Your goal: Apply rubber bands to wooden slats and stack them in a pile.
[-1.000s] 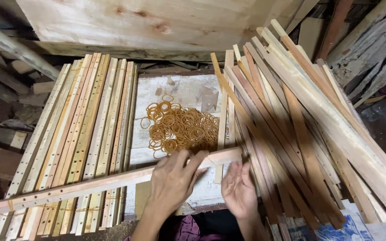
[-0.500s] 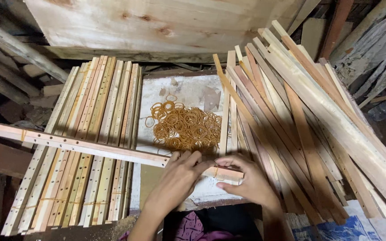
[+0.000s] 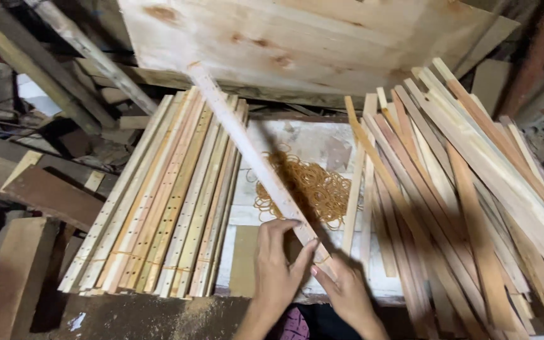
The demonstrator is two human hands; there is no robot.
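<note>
Both my hands grip the near end of a long pale wooden slat (image 3: 247, 148) with a row of small holes. The slat slants up and away to the left, its far end reaching the big plywood board. My left hand (image 3: 275, 264) wraps the slat from the left; my right hand (image 3: 346, 291) pinches its end from the right. A thin rubber band shows around the slat's near end. Just beyond my hands lies a heap of tan rubber bands (image 3: 310, 189) on a white board (image 3: 322, 141).
A banded bundle of drilled slats (image 3: 171, 201) lies left of the white board. A loose pile of plain wooden strips (image 3: 448, 189) fans out on the right. A plywood board (image 3: 297, 38) stands behind. Scrap timber (image 3: 39, 189) crowds the left side.
The slat I hold has swung from lying crosswise over the left bundle to pointing away from me. My right hand has closed on its near end beside my left.
</note>
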